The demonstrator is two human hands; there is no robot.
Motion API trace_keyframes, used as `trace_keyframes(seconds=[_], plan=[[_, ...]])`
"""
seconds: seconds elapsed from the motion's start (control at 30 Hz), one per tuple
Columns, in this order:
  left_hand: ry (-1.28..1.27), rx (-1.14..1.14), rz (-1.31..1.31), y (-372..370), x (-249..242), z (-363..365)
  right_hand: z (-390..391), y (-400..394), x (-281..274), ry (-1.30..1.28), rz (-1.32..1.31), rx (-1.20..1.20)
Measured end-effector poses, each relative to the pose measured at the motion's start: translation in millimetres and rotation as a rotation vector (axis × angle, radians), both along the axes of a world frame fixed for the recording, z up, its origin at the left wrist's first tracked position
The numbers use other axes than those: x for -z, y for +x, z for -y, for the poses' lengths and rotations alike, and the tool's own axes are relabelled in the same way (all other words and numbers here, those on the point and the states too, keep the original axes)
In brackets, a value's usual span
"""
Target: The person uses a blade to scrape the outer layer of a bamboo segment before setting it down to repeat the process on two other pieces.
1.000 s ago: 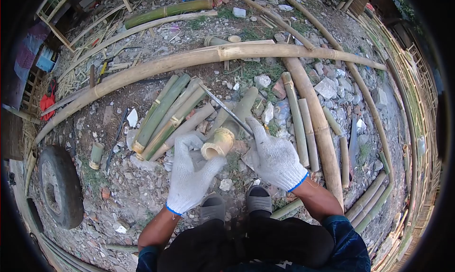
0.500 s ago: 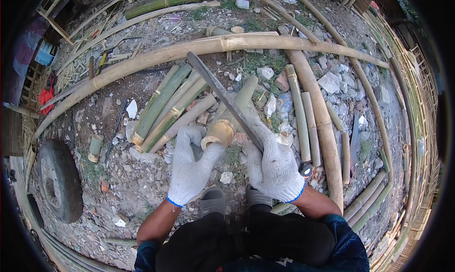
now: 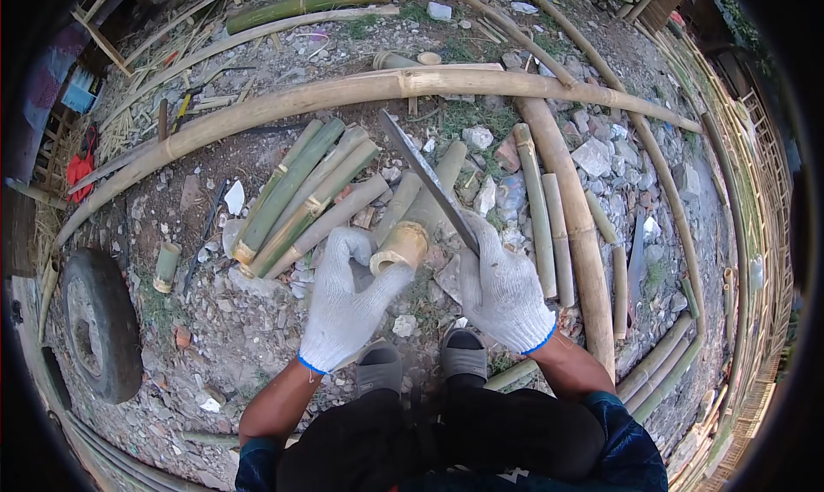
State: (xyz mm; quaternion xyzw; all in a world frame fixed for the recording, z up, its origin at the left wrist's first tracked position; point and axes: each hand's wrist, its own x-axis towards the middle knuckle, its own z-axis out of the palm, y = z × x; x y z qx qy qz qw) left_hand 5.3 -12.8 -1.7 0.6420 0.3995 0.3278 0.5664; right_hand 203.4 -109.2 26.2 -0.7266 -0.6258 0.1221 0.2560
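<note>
My left hand point(image 3: 348, 307), in a white knitted glove, curls its thumb and fingers about the near end of a bamboo tube point(image 3: 410, 241). The tube's hollow cut end faces me, and its far part slopes away over the rubble. Closed round a machete point(image 3: 422, 168) is my gloved right hand point(image 3: 506, 299); the handle is hidden in the fist. The long dark blade slants up and to the left, crossing in front of the tube. Left of the tube lies a bundle of cut bamboo lengths point(image 3: 300, 196).
A long bamboo pole point(image 3: 283, 104) spans the ground ahead. More bamboo pieces point(image 3: 536, 209) and a thick pole point(image 3: 579, 235) lie at the right. An old tyre point(image 3: 103, 325) is at the left, near a short bamboo piece point(image 3: 167, 267). Broken stones point(image 3: 592, 153) litter the ground.
The machete and my right hand have shifted slightly right, and the blade tip is lower and further right. My left hand stays at the tube's near end.
</note>
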Motion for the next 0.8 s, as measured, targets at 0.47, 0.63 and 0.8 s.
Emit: trace_keyframes(seconds=[0.47,0.63,0.8], plan=[[-0.026,0.048,-0.129,9.4,11.1,-5.5,-3.4,-0.1,16.7,0.024,0.154,-0.066],[-0.166,0.043,-0.114,13.7,-1.8,-7.6,-4.6,-0.7,7.6,0.192,0.055,-0.092],[-0.029,0.055,-0.064,12.3,12.0,-9.1,-13.3,14.2,28.6,-0.118,0.142,0.065]])
